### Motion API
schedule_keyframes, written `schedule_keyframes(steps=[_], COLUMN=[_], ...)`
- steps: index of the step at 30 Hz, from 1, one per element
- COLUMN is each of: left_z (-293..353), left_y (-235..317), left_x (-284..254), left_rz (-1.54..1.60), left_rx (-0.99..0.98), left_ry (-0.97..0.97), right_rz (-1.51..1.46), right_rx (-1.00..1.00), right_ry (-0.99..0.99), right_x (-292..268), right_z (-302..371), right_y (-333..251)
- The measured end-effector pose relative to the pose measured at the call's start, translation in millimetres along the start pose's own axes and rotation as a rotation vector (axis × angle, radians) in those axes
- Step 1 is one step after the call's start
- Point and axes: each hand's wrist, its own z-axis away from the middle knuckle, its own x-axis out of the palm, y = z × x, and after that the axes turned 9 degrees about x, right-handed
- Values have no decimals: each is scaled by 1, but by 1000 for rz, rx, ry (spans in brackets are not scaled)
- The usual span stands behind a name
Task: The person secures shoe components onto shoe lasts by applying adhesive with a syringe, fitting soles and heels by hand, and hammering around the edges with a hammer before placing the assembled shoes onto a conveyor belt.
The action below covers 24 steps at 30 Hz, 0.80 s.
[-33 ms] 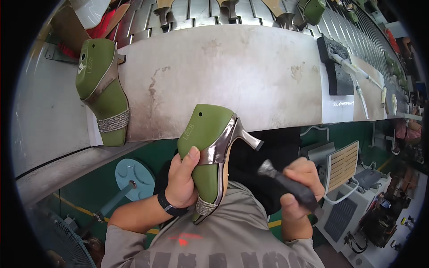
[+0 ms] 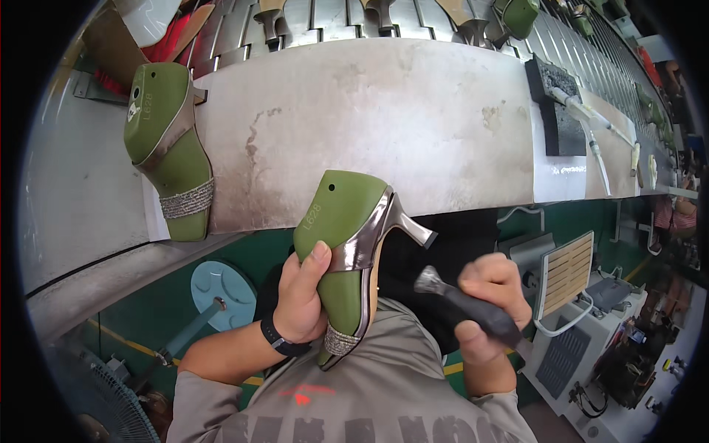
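Observation:
My left hand [image 2: 299,299] is wrapped round a high-heeled sandal [image 2: 353,255] on a green shoe last [image 2: 336,214], its thumb pressed on the side. The sandal has a shiny bronze strap, a glittery toe band and a slim heel [image 2: 410,225] pointing right. To the right of the heel, my right hand [image 2: 491,303] grips a dark-handled hand tool [image 2: 476,306] with a flared metal end [image 2: 428,280], which is apart from the sandal. Another such sandal [image 2: 173,151] on a green last lies at the left of the bench.
A worn metal bench [image 2: 369,111] spans the space ahead. Beyond it, a slatted conveyor [image 2: 332,18] carries several shoes. A black block [image 2: 557,111] with thin tubes stands at the right. Below are a blue round stool [image 2: 221,288], a fan [image 2: 103,402] and a grey machine [image 2: 569,362].
My right hand and the tool have shifted slightly up and to the left. My left hand and the sandal have hardly moved.

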Motion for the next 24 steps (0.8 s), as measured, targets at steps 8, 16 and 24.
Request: schedule_keyframes(steps=[8,16,24], left_z=[-1,-8,-11], left_y=[-1,2,0], left_x=[-5,-5,-2], left_rz=[-16,-85,-156], left_rx=[-22,40,62], left_ry=[-9,-34,-26], right_rz=[56,31,49], right_rx=[51,89,64], right_ry=[-207,-326,-587], right_x=[23,23,17], right_z=[-14,-34,-84], right_y=[15,15,-2])
